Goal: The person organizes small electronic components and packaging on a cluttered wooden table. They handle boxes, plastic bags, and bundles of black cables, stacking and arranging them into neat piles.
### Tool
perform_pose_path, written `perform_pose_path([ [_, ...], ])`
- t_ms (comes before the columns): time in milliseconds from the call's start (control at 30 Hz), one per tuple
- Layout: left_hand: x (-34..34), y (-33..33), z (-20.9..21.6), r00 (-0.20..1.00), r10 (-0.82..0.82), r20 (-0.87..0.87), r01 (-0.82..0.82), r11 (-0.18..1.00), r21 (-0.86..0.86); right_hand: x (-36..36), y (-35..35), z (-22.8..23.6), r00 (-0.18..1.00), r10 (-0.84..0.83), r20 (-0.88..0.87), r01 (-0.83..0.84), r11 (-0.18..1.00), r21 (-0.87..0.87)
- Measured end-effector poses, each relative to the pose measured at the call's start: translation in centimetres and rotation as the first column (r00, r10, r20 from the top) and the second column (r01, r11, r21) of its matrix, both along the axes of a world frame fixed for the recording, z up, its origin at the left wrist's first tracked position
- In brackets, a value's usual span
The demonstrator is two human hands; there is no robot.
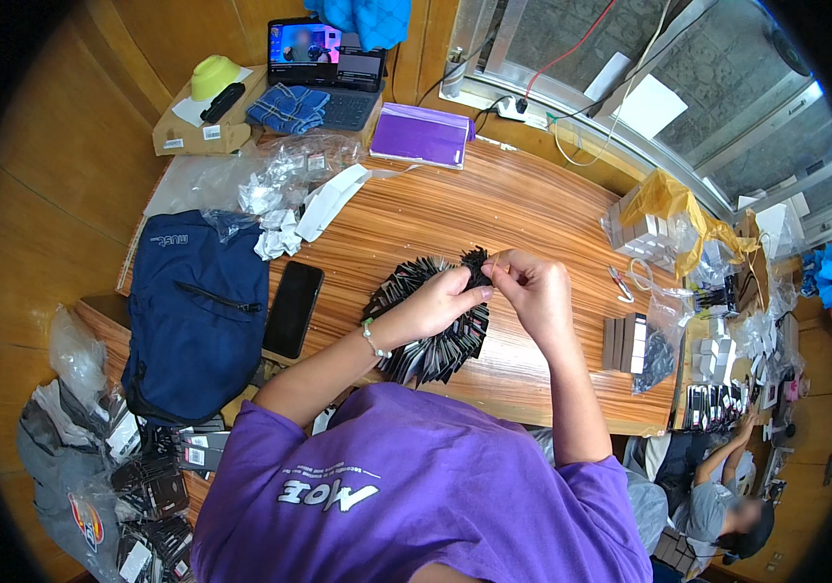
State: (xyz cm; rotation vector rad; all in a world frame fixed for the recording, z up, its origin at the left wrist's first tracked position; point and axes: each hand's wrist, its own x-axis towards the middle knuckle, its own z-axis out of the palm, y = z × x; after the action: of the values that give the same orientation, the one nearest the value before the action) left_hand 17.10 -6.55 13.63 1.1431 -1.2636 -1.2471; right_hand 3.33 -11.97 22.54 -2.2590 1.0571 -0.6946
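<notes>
In the middle of the table lies a round heap of flat black strips or slim packets [416, 355], fanned outward. My left hand [440, 303], a beaded bracelet on its wrist, reaches over this heap with thumb and fingers closed. What those fingers hold is hidden. Close to its right, my right hand [537, 291] pinches a thin, light tan strand, too small to name surely. Between and just above both hands sits a small clump of black pieces [475, 259], at the heap's upper edge.
A black phone [293, 309] and navy backpack [192, 311] lie left. Behind are crumpled plastic, a purple folder [422, 134] and a laptop [326, 73]. Pliers-like cutters [620, 283], small boxes [625, 343] and a plastic bag stand right. Another person [727, 505] works at far right.
</notes>
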Motion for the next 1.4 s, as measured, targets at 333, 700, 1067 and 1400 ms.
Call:
perform_pose_path([
  [333, 0.1, -0.3, 0.4, 0.994, -0.087, 0.062, 0.084, 0.995, 0.049, -0.6, -1.8, -0.7, 0.998, -0.006, 0.056, 0.005, 1.000, 0.017],
  [700, 0.4, -0.1, 1.5, 0.967, -0.121, 0.223, 0.111, 0.992, 0.056, 0.4, -2.0, -2.0, 0.952, -0.045, 0.303, -0.035, 0.967, 0.253],
  [1067, 0.1, 0.1, 2.0, 0.989, -0.110, 0.103, 0.097, 0.987, 0.127, -1.6, -1.9, -2.1, 0.843, -0.183, 0.506, -0.068, 0.896, 0.438],
  [1400, -0.3, -0.3, 2.1, 0.923, -0.224, 0.312, 0.197, 0.973, 0.115, -1.2, -1.2, 0.4, 0.986, 0.146, -0.080, -0.138, 0.986, 0.093],
])
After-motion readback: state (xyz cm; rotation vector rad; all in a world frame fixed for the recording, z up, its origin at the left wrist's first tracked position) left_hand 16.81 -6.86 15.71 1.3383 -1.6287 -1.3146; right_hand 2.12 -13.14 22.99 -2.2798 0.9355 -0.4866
